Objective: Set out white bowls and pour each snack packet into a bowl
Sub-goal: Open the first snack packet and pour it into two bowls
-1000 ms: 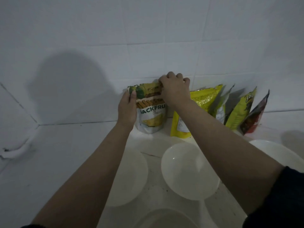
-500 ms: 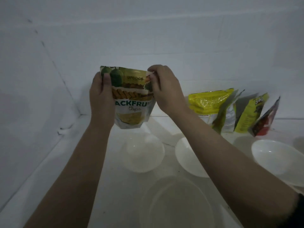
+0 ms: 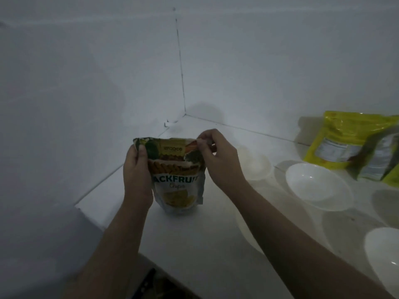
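Head view: the left hand [image 3: 137, 169] grips the jackfruit chips packet [image 3: 177, 175] by its left edge, held upright above the counter [image 3: 194, 244]; the right hand [image 3: 218, 158] pinches its torn top corner (white bowls [image 3: 317, 186] sit to the right).

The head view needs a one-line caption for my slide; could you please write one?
Both hands, left and right, tear open a jackfruit chips packet beside empty white bowls.

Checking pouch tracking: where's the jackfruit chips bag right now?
Head view, centre-left: the jackfruit chips bag is upright between the left hand and right hand, both gripping its top corners, left of the white bowls.
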Demonstrator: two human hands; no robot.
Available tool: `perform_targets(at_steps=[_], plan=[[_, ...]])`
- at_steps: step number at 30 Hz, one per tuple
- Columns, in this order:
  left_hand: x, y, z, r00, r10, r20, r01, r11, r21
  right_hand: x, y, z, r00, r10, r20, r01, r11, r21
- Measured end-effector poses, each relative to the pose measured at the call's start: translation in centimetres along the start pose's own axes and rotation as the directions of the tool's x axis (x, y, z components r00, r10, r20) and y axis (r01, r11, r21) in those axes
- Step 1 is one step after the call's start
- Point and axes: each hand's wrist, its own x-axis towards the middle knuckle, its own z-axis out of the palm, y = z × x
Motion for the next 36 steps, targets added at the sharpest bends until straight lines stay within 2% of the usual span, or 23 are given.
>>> perform_targets(at_steps=[3, 6, 8, 10, 15, 16, 18, 20, 25, 30, 36], plan=[[-0.1, -1.1, -2.2, 0.999, -0.036, -0.004, 0.036, 0.999, -0.012, -1.7, 0.6, 1.7, 0.998, 0.067, 0.017, -0.067, 0.998, 0.015], [0.2, -1.4, -4.0, 0.999, -0.025, 0.027, 0.026, 0.999, -0.021, -2.9, 1.1, 2.9, 0.988, 0.114, -0.106, -0.118, 0.992, -0.035], [0.6, -1.4, -4.8, 0.996, -0.027, 0.085, 0.032, 0.998, -0.056, -3.8, 1.1, 3.9, 0.964, 0.195, -0.18, -0.199, 0.98, -0.002], [1.3, -1.6, -5.6, 0.979, -0.064, 0.195, 0.087, 0.99, -0.109, -4.6, 0.6, 5.1, 0.934, 0.312, -0.171, -0.299, 0.949, 0.099], [3.6, -1.0, -7.1, 0.855, -0.216, 0.471, 0.347, 0.914, -0.211, -4.7, -0.1, 7.6, 0.859, 0.494, -0.136, -0.439, 0.846, 0.302], [3.9, -0.5, -7.2, 0.812, -0.267, 0.519, 0.42, 0.885, -0.203, -4.5, -0.1, 8.0, 0.851, 0.508, -0.133, -0.457, 0.842, 0.288], [4.4, 0.1, -7.1, 0.723, -0.365, 0.587, 0.501, 0.862, -0.081, -4.1, -0.1, 8.5, 0.85, 0.516, -0.102, -0.482, 0.843, 0.239], [4.7, 0.2, -6.7, 0.675, -0.403, 0.617, 0.458, 0.885, 0.078, -3.8, -0.4, 8.9, 0.859, 0.51, -0.03, -0.492, 0.842, 0.223], [5.5, 1.2, -5.6, 0.606, -0.422, 0.674, 0.301, 0.906, 0.297, -3.3, -1.8, 9.7, 0.873, 0.474, 0.117, -0.488, 0.838, 0.246], [5.4, 2.8, -4.3, 0.597, -0.318, 0.736, 0.182, 0.948, 0.261, -3.0, -3.6, 10.1, 0.881, 0.449, 0.152, -0.474, 0.844, 0.252], [5.0, 2.3, -4.3, 0.598, -0.228, 0.769, 0.179, 0.972, 0.149, -2.6, -4.0, 9.9, 0.902, 0.421, 0.095, -0.43, 0.857, 0.283]])
